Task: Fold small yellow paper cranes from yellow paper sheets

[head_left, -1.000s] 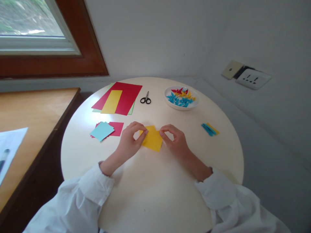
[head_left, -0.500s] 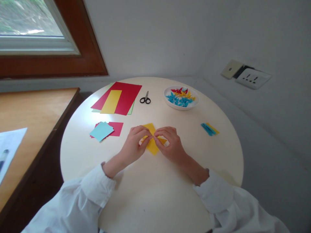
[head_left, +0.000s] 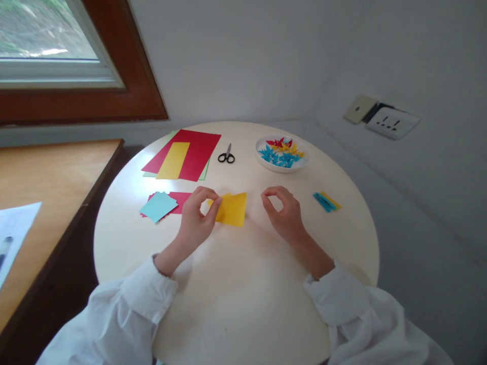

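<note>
My left hand [head_left: 198, 215] pinches a folded yellow sheet of origami paper [head_left: 233, 210] by its left corner, between thumb and forefinger. The sheet is tilted up over the white table, its creased flaps partly spread. Apart from it, to the right, my right hand [head_left: 284, 210] has thumb and forefinger closed in a ring, with nothing visible between the tips. Left of my left hand lies a stack of small paper squares, a light blue square [head_left: 159, 206] on top of red ones [head_left: 179, 202].
At the back left lie large red sheets [head_left: 201, 152] with a yellow strip [head_left: 173, 160] on top. Black-handled scissors [head_left: 227, 156] rest beside them. A white dish [head_left: 262, 163] holds folded blue, red and yellow paper shapes [head_left: 281, 156]. Blue and yellow folded strips [head_left: 325, 202] lie to the right.
My hands have moved apart. The right has let go of the yellow paper and shifted right; the left has drawn it leftward and turned it.
</note>
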A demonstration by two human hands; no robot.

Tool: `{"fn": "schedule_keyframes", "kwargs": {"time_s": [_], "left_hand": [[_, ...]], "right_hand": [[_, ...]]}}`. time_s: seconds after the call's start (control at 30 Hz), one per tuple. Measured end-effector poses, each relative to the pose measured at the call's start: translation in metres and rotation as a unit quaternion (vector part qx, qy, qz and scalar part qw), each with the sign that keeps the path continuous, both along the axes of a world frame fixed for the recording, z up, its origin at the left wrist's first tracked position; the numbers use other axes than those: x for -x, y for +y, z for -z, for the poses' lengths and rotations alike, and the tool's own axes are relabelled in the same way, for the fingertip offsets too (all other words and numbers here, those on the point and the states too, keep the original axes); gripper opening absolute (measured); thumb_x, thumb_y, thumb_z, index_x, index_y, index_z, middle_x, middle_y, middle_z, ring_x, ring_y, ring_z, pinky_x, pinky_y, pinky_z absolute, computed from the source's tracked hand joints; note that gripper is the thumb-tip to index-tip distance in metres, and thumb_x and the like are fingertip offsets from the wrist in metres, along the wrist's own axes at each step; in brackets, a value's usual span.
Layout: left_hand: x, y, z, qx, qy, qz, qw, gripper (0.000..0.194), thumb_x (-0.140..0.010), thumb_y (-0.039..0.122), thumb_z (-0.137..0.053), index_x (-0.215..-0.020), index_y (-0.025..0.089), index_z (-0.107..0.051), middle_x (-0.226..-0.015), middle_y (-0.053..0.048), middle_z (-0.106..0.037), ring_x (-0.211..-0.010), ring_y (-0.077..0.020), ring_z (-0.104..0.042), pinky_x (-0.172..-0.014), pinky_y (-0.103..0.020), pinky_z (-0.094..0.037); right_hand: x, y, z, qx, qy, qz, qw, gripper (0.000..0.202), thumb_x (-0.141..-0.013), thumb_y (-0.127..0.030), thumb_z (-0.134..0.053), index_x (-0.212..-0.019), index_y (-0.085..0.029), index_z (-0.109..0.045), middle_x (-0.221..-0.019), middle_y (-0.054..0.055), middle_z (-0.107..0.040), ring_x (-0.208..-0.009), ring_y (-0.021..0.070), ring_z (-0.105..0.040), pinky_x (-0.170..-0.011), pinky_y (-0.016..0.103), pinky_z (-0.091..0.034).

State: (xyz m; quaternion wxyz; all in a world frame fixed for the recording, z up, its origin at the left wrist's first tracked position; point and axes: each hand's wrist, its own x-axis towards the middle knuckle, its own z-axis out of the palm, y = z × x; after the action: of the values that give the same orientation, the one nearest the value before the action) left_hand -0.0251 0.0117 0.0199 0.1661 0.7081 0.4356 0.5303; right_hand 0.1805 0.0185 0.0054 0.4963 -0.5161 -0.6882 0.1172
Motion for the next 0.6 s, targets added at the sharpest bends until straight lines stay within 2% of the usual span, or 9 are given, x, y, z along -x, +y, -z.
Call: {"fn": "schedule_keyframes", "kwargs": {"time_s": [0.07,0.13,0.2,0.3,0.4,0.53,0.6], "left_hand": [[0.000,0.001,0.002,0.002,-0.023,-0.009,1.000,0.009,-0.082,0.018,-0.054,-0.073,0.019,-0.052,-0.076,-0.002,-0.056,-0.073,-0.0143,-0.055,-0.066,-0.027,-0.045],[-0.001,0.001,0.005,0.010,-0.040,-0.012,0.999,0.010,-0.082,0.019,-0.054,-0.073,0.019,-0.052,-0.077,-0.002,-0.056,-0.074,-0.0145,-0.056,-0.068,-0.028,-0.045],[-0.002,0.001,0.008,0.024,-0.060,-0.006,0.998,0.010,-0.083,0.021,-0.054,-0.073,0.018,-0.053,-0.080,-0.003,-0.057,-0.078,-0.0151,-0.057,-0.072,-0.029,-0.047],[-0.006,-0.001,0.014,0.064,-0.098,0.027,0.993,0.011,-0.084,0.025,-0.054,-0.075,0.018,-0.055,-0.092,-0.007,-0.059,-0.087,-0.0172,-0.060,-0.078,-0.032,-0.049],[-0.010,-0.003,0.016,0.118,-0.135,0.066,0.982,0.014,-0.085,0.029,-0.054,-0.077,0.017,-0.055,-0.100,-0.010,-0.062,-0.097,-0.0193,-0.061,-0.082,-0.033,-0.049],[-0.012,-0.006,0.016,0.169,-0.135,0.091,0.972,0.019,-0.086,0.034,-0.054,-0.077,0.018,-0.052,-0.097,-0.010,-0.064,-0.093,-0.0191,-0.062,-0.077,-0.031,-0.050],[-0.012,-0.006,0.017,0.192,-0.123,0.109,0.968,0.020,-0.086,0.038,-0.053,-0.084,0.018,-0.050,-0.095,-0.008,-0.064,-0.087,-0.0178,-0.062,-0.072,-0.029,-0.049]], "right_hand": [[0.003,-0.001,0.000,0.077,0.074,-0.040,0.993,0.017,-0.080,-0.036,-0.053,-0.077,-0.019,-0.058,-0.080,0.005,-0.067,-0.079,0.0188,-0.063,-0.075,0.035,-0.048],[0.009,-0.003,0.002,0.155,0.134,-0.096,0.974,0.027,-0.078,-0.045,-0.056,-0.082,-0.019,-0.059,-0.083,0.006,-0.067,-0.078,0.0186,-0.063,-0.073,0.033,-0.049],[0.017,-0.006,0.003,0.204,0.150,-0.131,0.959,0.031,-0.074,-0.047,-0.060,-0.087,-0.019,-0.060,-0.087,0.007,-0.068,-0.080,0.0187,-0.064,-0.074,0.033,-0.049],[0.026,-0.009,0.007,0.233,0.145,-0.158,0.949,0.028,-0.075,-0.040,-0.060,-0.092,-0.018,-0.062,-0.091,0.007,-0.068,-0.083,0.0183,-0.063,-0.076,0.032,-0.049],[0.029,-0.009,0.010,0.249,0.152,-0.171,0.941,0.024,-0.077,-0.039,-0.056,-0.087,-0.018,-0.064,-0.086,0.005,-0.068,-0.081,0.0185,-0.061,-0.072,0.030,-0.048],[0.025,-0.004,0.012,0.261,0.180,-0.152,0.936,0.023,-0.074,-0.040,-0.055,-0.078,-0.018,-0.063,-0.077,0.003,-0.065,-0.073,0.0183,-0.059,-0.065,0.029,-0.046],[0.020,-0.001,0.012,0.268,0.204,-0.143,0.931,0.022,-0.072,-0.040,-0.056,-0.073,-0.018,-0.062,-0.074,0.002,-0.064,-0.070,0.0179,-0.059,-0.064,0.029,-0.045]]}}
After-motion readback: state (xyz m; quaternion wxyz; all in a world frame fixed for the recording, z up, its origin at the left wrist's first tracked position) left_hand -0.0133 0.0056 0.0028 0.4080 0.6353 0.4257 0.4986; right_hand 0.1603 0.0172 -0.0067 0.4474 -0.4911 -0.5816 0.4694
